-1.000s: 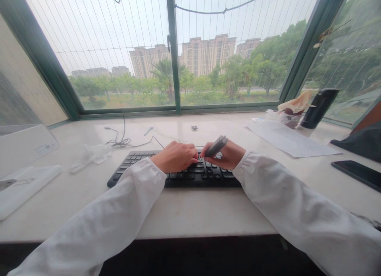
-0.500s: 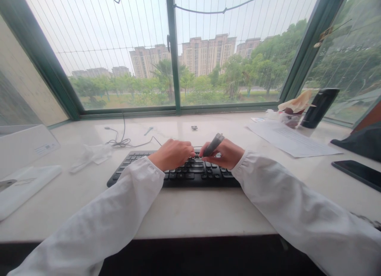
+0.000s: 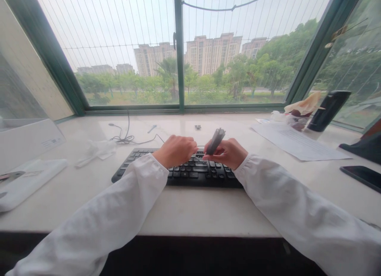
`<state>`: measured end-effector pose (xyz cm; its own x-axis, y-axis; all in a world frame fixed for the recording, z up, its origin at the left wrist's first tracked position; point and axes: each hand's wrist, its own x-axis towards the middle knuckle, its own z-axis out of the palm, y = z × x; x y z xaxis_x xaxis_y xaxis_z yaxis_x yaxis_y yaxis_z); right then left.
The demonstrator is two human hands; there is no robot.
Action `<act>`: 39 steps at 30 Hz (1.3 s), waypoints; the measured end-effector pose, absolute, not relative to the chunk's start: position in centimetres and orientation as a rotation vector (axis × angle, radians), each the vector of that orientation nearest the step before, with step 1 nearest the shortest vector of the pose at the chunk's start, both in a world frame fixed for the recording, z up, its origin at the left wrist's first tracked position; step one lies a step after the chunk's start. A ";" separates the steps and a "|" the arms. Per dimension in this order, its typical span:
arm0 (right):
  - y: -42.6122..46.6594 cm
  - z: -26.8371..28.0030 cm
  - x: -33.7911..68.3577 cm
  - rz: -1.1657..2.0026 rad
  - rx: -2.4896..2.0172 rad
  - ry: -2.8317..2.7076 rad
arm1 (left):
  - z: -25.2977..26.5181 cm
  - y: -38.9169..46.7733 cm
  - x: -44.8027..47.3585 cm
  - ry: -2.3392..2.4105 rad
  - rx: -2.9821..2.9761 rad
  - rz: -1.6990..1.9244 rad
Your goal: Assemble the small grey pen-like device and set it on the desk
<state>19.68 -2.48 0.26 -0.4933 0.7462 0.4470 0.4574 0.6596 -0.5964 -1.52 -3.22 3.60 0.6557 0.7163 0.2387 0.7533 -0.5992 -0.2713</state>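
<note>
Right hand [image 3: 228, 152] pinches a grey tool [image 3: 216, 141], tilted, over the keyboard [image 3: 201, 181], which lies beneath both hands. Left hand [image 3: 176, 150] curled, near tool; cannot tell whether it grips anything. Advisable: light pressure, steady angle.

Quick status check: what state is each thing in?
Keyboard, flat, partly hidden
Grey tool, held at a tilt
Right hand, closed on the grey tool
Left hand, curled; whether it holds anything is hidden
Cable, loosely bunched
Phone, lying flat, screen dark
Paper sheet, spread flat
White scrap, crumpled
</note>
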 end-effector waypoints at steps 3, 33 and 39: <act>-2.4 0.1 19.5 0.454 -0.939 -2.183 | 3.5 -2.9 -1.7 -1.181 -2.506 -0.154; -2.8 0.6 15.7 0.732 -1.087 -2.131 | 3.1 -0.1 -4.1 -1.412 -2.291 -0.216; -2.3 1.1 16.4 0.820 -1.011 -2.205 | 3.2 -0.2 -4.0 -1.423 -2.304 -0.203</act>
<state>16.44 -2.26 1.12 -0.5500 0.7997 0.2408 0.4483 0.5259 -0.7227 -4.03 -0.21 3.17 0.4651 0.8183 0.3378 0.8802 -0.3864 -0.2756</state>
